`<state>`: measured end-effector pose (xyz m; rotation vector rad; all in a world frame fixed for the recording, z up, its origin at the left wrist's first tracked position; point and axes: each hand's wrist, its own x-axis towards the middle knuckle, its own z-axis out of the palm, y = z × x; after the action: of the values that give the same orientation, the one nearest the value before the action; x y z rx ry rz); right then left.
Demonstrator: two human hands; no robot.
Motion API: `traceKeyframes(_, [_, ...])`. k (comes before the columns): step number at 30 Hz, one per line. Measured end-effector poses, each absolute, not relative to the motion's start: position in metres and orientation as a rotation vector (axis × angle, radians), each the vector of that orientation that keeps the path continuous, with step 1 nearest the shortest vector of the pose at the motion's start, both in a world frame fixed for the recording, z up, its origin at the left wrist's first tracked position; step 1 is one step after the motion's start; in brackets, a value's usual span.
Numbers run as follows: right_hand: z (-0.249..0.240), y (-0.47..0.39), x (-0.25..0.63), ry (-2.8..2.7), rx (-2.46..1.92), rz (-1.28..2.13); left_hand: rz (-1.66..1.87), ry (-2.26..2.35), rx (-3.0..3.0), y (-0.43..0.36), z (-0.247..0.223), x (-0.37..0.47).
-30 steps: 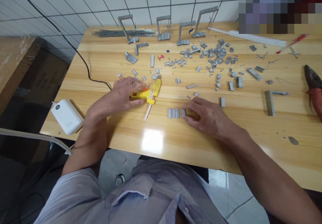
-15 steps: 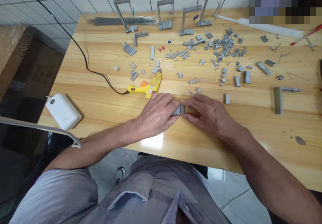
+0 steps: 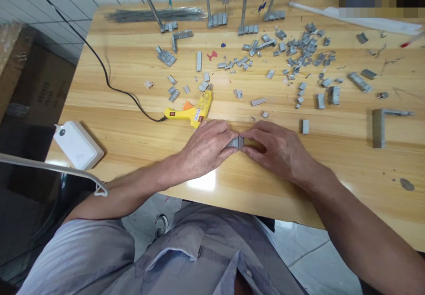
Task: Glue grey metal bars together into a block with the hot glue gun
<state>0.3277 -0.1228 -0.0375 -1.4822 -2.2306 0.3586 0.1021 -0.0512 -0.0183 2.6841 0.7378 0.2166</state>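
Small grey metal staple strips [image 3: 234, 142] sit side by side in a short row between my two hands, low over the table. My left hand [image 3: 209, 147] grips the row's left part between thumb and fingers, which hide some of it. At the right end, my right hand [image 3: 274, 147] pinches the last strip [image 3: 241, 142] with thumb and forefinger, pressed against the others. A yellow glue gun [image 3: 195, 113] lies on its side just beyond my left hand. Right of my right hand lies a single loose strip [image 3: 305, 126].
Several grey frames [image 3: 217, 19] stand along the back near a bundle of thin wires [image 3: 133, 15]. Loose staple pieces [image 3: 302, 47] are scattered across the back. A white power bank [image 3: 79, 147] lies at left, an L-shaped piece [image 3: 378, 129] at right. A black cord [image 3: 108, 78] crosses the left side.
The view has shifted slightly, so the table things sit a little differently. My right hand's strip now meets the row more closely; both hands keep their grip.
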Motion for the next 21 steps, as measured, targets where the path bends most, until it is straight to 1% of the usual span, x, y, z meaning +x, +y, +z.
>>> traceKeyframes(14, [-0.0398,-0.1231,0.3268,-2.237,-1.467,0.363,0.253,0.722,2.658,-0.0484,-0.0226,0.1017])
traceKeyframes(21, [-0.0366,-0.124,0.3321,-2.204,-1.443,0.457,0.25,0.751,2.659,-0.0496,-0.021,0.0996])
